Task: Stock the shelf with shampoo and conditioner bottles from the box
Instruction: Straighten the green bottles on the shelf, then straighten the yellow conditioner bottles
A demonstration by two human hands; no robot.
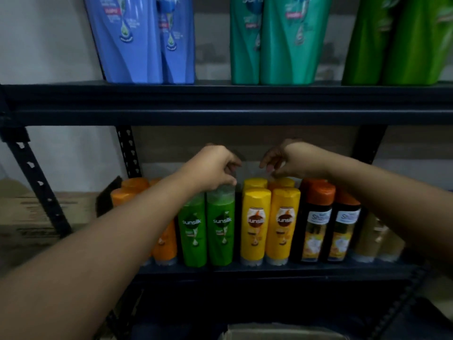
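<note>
Only the head view to go on here, looking forward and down at a dark metal shelf [220,269] that was already pretty full. The left hand [215,168] was down on the cap of a green plastic Sunsilk bottle [220,229], fingers curled over the top of it, which to me looked like nudging it back into line beside its twin green bottle [193,231] so the labels faced out. The right hand [282,159] hung just above the back row of yellow Sunsilk bottles [269,224], fingers loosely curled and, as far as I could see, gripping nothing, though the fingertips were blurry so I wouldn't swear to it. The grouping made sense: orange bottles [130,190] on the left, then green, yellow, then dark bottles with orange caps [318,224], each colour two deep with fronts forward, like a shop display. Some pale bottles [377,244] sat at the far right, mostly behind the right forearm. The shelf above held big blue bottles [144,38], teal bottles [277,38] and large green bottles [402,40]. A cardboard box [282,333] peeked in at the bottom edge, so more stock was probably still waiting; I'd guess the job was well along but not done.
</note>
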